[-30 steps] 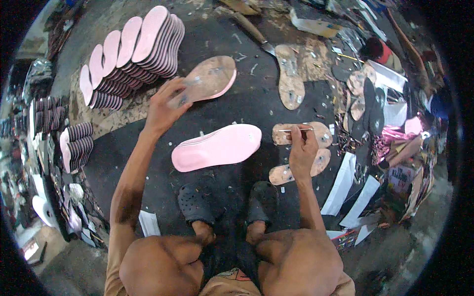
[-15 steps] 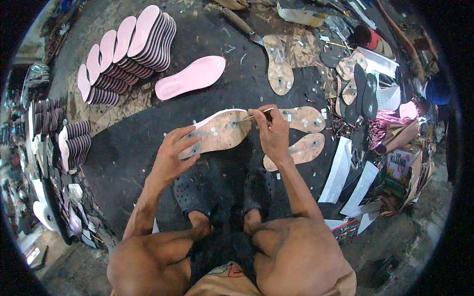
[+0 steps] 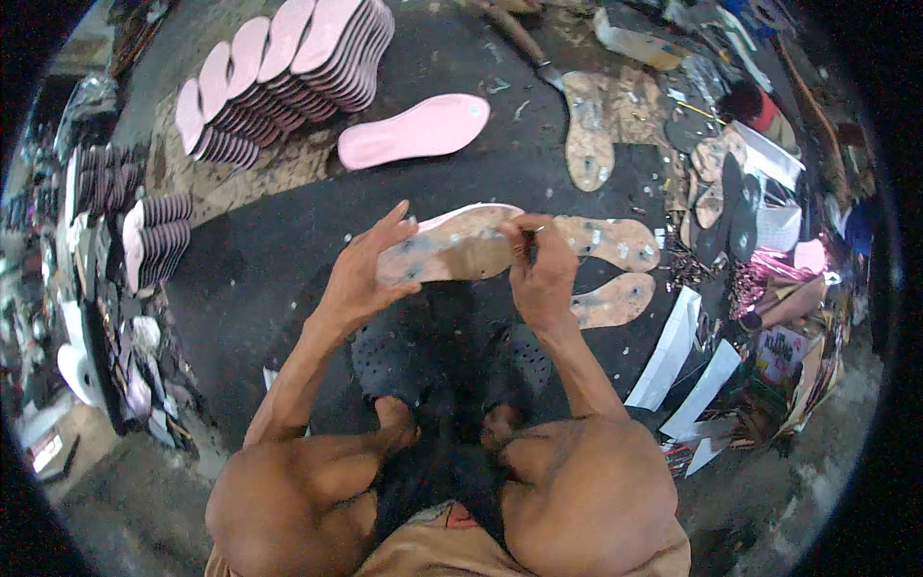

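A tan sole-shaped template [image 3: 447, 252] with dark smudges is held over my feet, and a thin pale pink edge shows along its far side. My left hand [image 3: 361, 274] grips its left end, the thumb at the near edge and the fingers at the far one. At its right end my right hand [image 3: 544, 274] is pinched closed; a sliver of a thin metal tool shows at its fingers, mostly hidden. Just beyond that hand lie two more tan templates, an upper one [image 3: 620, 242] and a lower one [image 3: 617, 300]. A single pink insole [image 3: 415, 133] rests farther off.
Stacks of pink insoles [image 3: 327, 43] stand at the far left, with a smaller stack [image 3: 159, 240] nearer. A knife [image 3: 524, 38] lies beside another tan template [image 3: 588, 135]. White strips [image 3: 665, 351] and piled scraps line the right.
My view has shifted, so the stacks appear farther up and right. My right hand has closed in on the template's right end, and the tool's shaft no longer shows across it.
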{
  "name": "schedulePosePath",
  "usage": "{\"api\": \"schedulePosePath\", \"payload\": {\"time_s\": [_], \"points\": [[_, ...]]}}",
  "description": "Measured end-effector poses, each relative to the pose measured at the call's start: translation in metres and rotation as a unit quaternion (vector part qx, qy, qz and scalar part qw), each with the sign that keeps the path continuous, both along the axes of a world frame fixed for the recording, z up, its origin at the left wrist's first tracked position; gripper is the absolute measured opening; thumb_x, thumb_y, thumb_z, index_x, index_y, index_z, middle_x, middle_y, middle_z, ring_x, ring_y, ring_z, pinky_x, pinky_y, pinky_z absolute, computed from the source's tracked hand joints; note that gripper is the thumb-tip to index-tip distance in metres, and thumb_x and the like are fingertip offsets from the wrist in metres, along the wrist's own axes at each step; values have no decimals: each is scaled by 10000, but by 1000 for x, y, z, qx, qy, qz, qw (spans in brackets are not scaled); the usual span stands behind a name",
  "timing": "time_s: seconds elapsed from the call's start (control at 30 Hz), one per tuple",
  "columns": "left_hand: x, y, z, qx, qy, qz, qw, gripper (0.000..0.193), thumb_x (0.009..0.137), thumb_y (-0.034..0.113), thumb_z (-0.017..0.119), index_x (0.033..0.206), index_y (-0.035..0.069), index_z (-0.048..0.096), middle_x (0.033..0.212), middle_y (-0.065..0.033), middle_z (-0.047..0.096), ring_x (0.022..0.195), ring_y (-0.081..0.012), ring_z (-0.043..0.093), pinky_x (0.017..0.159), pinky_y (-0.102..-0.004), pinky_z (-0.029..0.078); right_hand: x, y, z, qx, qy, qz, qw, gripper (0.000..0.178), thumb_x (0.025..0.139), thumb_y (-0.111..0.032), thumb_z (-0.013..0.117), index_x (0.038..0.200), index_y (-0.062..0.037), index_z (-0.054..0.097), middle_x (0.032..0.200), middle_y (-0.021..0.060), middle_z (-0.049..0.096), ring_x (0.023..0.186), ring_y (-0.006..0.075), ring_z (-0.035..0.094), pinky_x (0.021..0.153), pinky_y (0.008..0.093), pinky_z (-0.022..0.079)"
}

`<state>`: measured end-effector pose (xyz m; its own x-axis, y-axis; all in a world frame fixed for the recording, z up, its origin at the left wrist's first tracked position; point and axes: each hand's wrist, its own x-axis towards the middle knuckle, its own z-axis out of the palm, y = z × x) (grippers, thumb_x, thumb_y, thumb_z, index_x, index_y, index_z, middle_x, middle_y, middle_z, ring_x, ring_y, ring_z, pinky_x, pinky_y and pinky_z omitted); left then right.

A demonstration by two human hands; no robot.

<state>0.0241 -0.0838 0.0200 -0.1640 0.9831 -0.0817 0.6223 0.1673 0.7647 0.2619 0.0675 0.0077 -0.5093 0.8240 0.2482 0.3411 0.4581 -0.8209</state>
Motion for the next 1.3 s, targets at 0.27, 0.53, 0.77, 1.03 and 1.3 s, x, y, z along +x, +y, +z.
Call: {"api": "schedulePosePath", "payload": {"time_s": [0.27, 0.53, 0.77, 1.03, 1.3], "points": [[1, -3, -3, -8, -42, 13, 999, 1143, 701, 51, 931, 1705, 121, 389, 1521, -129, 677, 1441, -406, 588, 1253, -488, 440, -68, -35, -15, -66, 32, 120, 990, 101, 1037, -138, 747, 1078, -61, 696, 950, 159, 721, 919, 373, 717, 771, 490, 570], [2, 8, 1, 69, 88, -22, 993, 972, 739, 71, 895, 1633, 90, 514, 1585, -132, 620, 1401, -370, 597, 1216, -483, 440, -31, -45, 3, -10, 64, 71, 995, 116, 1042, -142, 765, 1042, -34, 721, 987, 128, 766, 828, 336, 718, 766, 449, 571], [-59, 80, -7, 90, 74, 40, 992, 808, 773, 132, 922, 1522, 58, 626, 1520, -169, 673, 1449, -350, 605, 1265, -483, 423, 23, 29, 5, -101, 32, -121, 987, 251, 1160, -220, 639, 1096, 17, 689, 1034, 109, 805, 842, 155, 706, 786, 317, 567], [3, 1, -5, -2, 12, -2, 1000, 836, 782, 94, 908, 1560, 109, 601, 1576, -122, 648, 1467, -337, 596, 1314, -500, 369, 42, 35, -20, -208, 26, -100, 973, 211, 1160, -210, 643, 1125, -5, 676, 1070, 78, 821, 885, 120, 734, 787, 282, 579], [7, 4, -4, -14, 9, -11, 1000, 855, 764, 92, 919, 1555, 108, 594, 1656, -95, 585, 1473, -349, 581, 1291, -503, 394, 31, 31, -28, -172, -4, -95, 981, 222, 1155, -215, 651, 1117, 3, 671, 1022, 120, 831, 867, 144, 746, 750, 310, 582]]}}
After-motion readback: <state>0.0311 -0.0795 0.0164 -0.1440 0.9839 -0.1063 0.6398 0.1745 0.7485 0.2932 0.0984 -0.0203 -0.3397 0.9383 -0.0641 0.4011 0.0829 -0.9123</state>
